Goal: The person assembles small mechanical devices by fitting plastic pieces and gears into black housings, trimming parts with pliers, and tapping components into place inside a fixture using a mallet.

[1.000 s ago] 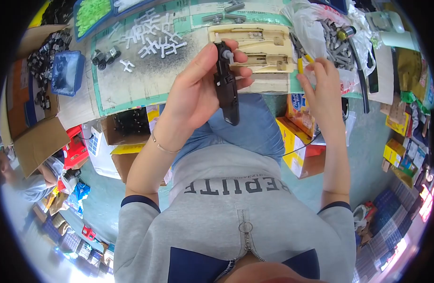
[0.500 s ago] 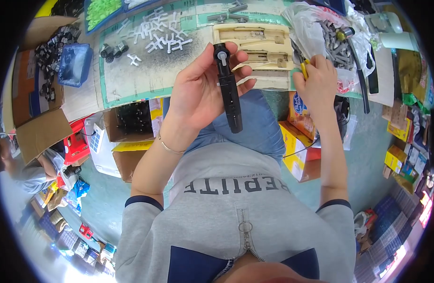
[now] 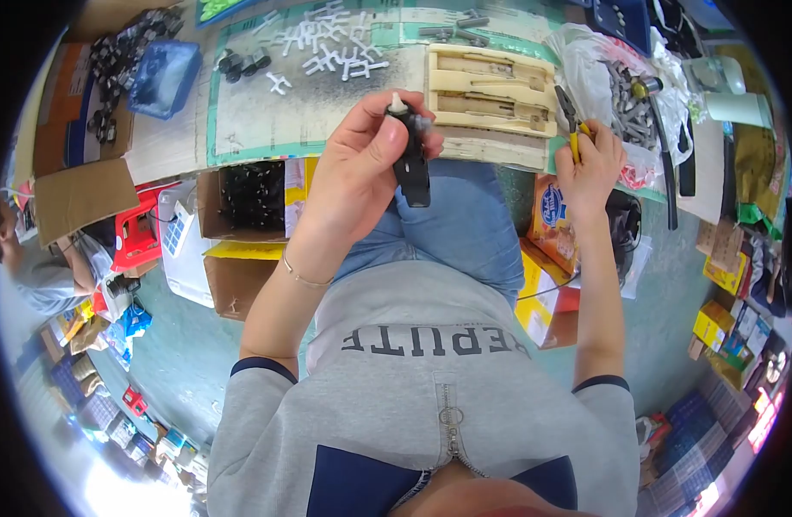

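Note:
A black elongated part [image 3: 412, 169] with a white tip and a grey piece near its top is held in my left hand [image 3: 361, 168], thumb across it, above my lap at the table's edge. To the right, my right hand [image 3: 590, 171] has its fingers wrapped round the yellow handles of pliers [image 3: 572, 122], whose dark jaws point up and away. Between the hands lies a cream mould-like fixture [image 3: 492, 89] with long slots. White branched pieces [image 3: 331, 43] are heaped on the table [image 3: 258, 129], left of the fixture.
A bag of grey parts [image 3: 630, 112] lies right of the pliers, beside a dark bar [image 3: 663, 164]. At left are a blue tray [image 3: 165, 79], black parts [image 3: 120, 60] and a cardboard box [image 3: 84, 198]. Grey pieces [image 3: 454, 33] lie behind the fixture. Another person [image 3: 47, 267] is at far left.
My right hand has closed round the pliers' handles and the pliers have come into clearer view. My left hand has turned the black part. The view has shifted, moving the table items rightward.

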`<control>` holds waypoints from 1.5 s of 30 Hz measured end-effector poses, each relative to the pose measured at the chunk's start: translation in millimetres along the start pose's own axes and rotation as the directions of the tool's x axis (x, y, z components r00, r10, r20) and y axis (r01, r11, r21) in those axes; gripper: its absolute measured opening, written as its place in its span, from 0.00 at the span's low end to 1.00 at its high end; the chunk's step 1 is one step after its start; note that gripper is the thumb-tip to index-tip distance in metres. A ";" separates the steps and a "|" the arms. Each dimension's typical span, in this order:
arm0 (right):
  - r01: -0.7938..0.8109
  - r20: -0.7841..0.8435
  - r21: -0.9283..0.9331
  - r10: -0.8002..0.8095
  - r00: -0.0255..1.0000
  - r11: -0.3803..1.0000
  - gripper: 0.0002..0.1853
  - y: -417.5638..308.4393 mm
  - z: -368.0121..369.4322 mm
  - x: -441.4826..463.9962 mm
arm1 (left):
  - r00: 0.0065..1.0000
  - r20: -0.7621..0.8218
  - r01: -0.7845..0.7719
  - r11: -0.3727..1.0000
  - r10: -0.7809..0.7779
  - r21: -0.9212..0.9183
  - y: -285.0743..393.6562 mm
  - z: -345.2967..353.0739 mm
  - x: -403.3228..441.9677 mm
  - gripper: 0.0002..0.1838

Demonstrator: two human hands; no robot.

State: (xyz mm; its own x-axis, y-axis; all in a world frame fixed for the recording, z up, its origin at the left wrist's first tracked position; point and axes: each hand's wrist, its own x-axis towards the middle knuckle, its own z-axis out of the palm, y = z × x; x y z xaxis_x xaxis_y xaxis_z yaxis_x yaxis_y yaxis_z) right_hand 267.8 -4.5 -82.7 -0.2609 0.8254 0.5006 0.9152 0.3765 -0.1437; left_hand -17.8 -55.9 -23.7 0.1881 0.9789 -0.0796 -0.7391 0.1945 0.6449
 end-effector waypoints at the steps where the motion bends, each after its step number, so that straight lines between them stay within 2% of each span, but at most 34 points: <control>1: 0.002 -0.006 0.005 -0.002 1.000 1.000 0.08 -0.4 0.4 0.7 | 0.998 0.025 -0.058 0.995 0.056 0.083 0.2 -0.3 -2.7 0.15; 2: 0.010 -0.008 0.007 -0.010 1.000 1.000 0.08 -0.8 0.7 0.8 | 0.993 0.056 -0.116 0.980 0.108 0.163 0.7 -0.3 -5.2 0.15; 3: 0.006 -0.010 0.006 -0.006 1.000 1.000 0.08 -0.8 0.9 0.6 | 0.992 0.054 -0.123 0.979 0.116 0.162 2.4 -0.1 -7.9 0.15; 5: 0.011 -0.011 0.005 -0.010 1.000 1.000 0.08 -1.3 0.6 1.1 | 0.982 0.075 -0.190 0.918 0.175 0.348 6.9 0.7 -12.8 0.15; 9: -0.011 0.005 0.052 0.011 1.000 0.999 0.08 -3.2 -1.3 3.2 | 0.952 0.113 -0.306 0.851 0.285 0.427 9.5 0.6 -18.3 0.14; 11: -0.027 0.020 0.095 0.025 0.999 0.995 0.09 -3.5 -1.7 3.8 | 0.923 0.206 -0.384 0.753 0.325 0.534 11.7 -1.1 -20.5 0.13; 14: 0.012 -0.045 0.145 -0.006 0.999 0.989 0.10 -2.5 0.2 3.0 | 0.928 0.206 -0.371 0.740 0.309 0.561 15.3 2.4 -26.2 0.12; 24: 0.030 -0.049 0.177 -0.021 0.999 0.984 0.09 -3.2 -1.0 -0.3 | 0.927 0.203 -0.369 0.670 0.315 0.644 17.9 5.0 -27.6 0.12; 26: -0.060 0.010 0.316 0.060 0.998 0.947 0.10 -6.7 -5.9 -2.9 | 0.920 0.199 -0.375 0.615 0.337 0.693 16.8 3.7 -25.6 0.11; 27: -0.059 0.013 0.318 0.058 0.998 0.946 0.10 -14.5 -12.0 -2.9 | 0.921 0.196 -0.374 0.615 0.338 0.694 16.7 3.1 -25.1 0.11; 29: -0.159 0.169 0.596 0.071 0.983 0.787 0.13 -44.9 -32.9 1.0 | 0.921 0.173 -0.360 0.589 0.350 0.724 16.0 2.8 -24.6 0.12; 31: -0.190 0.263 0.706 -0.003 0.965 0.682 0.14 -76.8 -53.5 10.5 | 0.930 0.129 -0.326 0.610 0.344 0.722 14.6 4.0 -24.4 0.12; 32: -0.290 0.374 0.748 -0.019 0.927 0.597 0.15 -82.6 -58.0 10.1 | 0.935 0.089 -0.299 0.627 0.344 0.719 14.3 4.9 -23.7 0.12; 34: -0.316 0.422 0.816 -0.124 0.898 0.485 0.15 -97.9 -64.0 21.1 | 0.941 0.062 -0.267 0.619 0.331 0.739 15.5 7.1 -24.3 0.13; 35: -0.383 0.481 0.822 -0.153 0.863 0.422 0.14 -103.0 -67.0 25.0 | 0.946 0.029 -0.232 0.610 0.324 0.758 16.1 7.7 -24.5 0.13; 39: -0.368 0.499 0.814 -0.215 0.840 0.449 0.15 -113.6 -62.7 28.4 | 0.924 0.053 -0.258 0.515 0.379 0.817 15.1 7.1 -23.7 0.13; 41: -0.364 0.522 0.795 -0.241 0.818 0.485 0.16 -115.0 -61.9 30.3 | 0.910 0.099 -0.265 0.379 0.403 0.887 16.4 8.4 -23.8 0.13; 45: -0.289 0.498 0.781 -0.273 0.823 0.554 0.16 -118.3 -65.7 34.7 | 0.886 0.109 -0.272 0.313 0.451 0.910 11.4 7.7 -20.7 0.14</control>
State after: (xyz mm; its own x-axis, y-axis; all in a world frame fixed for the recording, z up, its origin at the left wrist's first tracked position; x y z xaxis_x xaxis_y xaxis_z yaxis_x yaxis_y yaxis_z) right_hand 170.7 -48.0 7.8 -0.6174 0.7862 0.0258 0.3430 0.2986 -0.8906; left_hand -25.1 -74.4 -8.8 -0.0958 0.9480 0.3034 0.3060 -0.2620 0.9153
